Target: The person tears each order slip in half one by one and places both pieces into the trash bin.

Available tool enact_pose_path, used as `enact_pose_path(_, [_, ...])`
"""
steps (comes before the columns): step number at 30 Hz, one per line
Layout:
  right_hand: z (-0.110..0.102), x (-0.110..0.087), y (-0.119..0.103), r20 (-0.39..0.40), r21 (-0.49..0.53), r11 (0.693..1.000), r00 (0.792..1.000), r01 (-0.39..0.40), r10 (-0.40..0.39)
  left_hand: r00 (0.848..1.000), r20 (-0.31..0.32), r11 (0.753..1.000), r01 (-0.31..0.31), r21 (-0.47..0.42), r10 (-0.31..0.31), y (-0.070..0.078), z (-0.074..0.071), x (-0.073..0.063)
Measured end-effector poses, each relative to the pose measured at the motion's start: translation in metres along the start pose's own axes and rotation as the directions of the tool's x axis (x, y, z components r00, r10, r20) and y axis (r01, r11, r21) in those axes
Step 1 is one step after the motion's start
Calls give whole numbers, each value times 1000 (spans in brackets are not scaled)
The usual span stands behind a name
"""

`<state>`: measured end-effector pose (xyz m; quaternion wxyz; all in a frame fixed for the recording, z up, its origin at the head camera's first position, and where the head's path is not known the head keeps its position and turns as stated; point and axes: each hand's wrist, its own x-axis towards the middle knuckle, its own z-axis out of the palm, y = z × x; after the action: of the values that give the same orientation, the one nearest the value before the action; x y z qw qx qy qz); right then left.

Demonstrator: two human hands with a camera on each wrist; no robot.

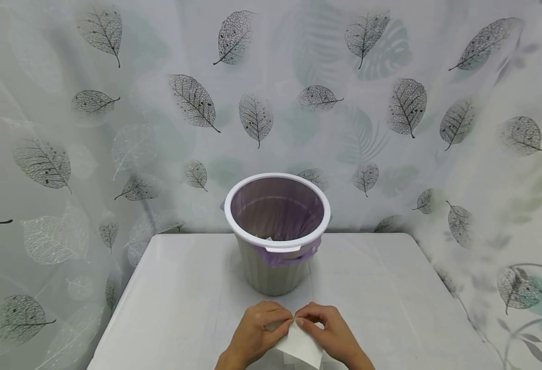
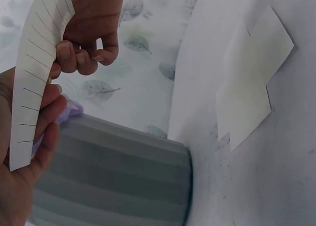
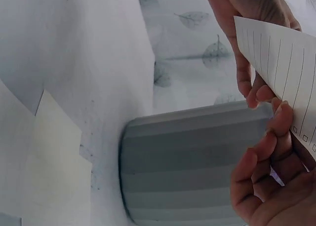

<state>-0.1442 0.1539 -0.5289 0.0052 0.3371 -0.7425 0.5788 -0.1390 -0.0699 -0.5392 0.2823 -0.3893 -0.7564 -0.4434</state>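
Lined white paper sheet [image 1: 301, 345], held raised above the tabletop, its far edge pinched at the middle by the fingertips of left hand [image 1: 263, 328] and right hand [image 1: 330, 330]. Below: overlapping plain white paper pieces [image 2: 252, 83] on smooth white tabletop [image 1: 174, 293]. Beyond: round grey ribbed bin [image 1: 271, 275], white-rimmed, translucent purple bag liner [image 1: 280, 205] inside. Behind: pale leaf-printed curtain [image 1: 160, 128].

Curtained space, room type unclear, leaf-print sheeting [image 1: 280, 128] on three sides, white table [image 1: 183, 303]

Left grip [image 1: 257, 329] and right grip [image 1: 330, 330] are both totally bare tbh, bare skin at the wrists [image 1: 230, 358] too, and the nails [image 2: 99, 58] look plain and rounded.
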Motion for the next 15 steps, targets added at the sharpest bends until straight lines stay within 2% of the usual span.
enact_pose_path(5, [-1, 0, -3, 0, 34, 997, 998, -66, 66, 1000, -12, 1000, -17, 17, 18, 0, 0, 0])
enact_pose_path(10, [0, 1, -1, -28, -6, 998, 998, -62, 62, 999, -17, 999, -27, 38, 28, 1, -1, 2])
enact_pose_path(15, [1, 3, 0, -37, 10, 999, 998, -48, 48, 999, -30, 998, -34, 50, 35, 0, -1, 2])
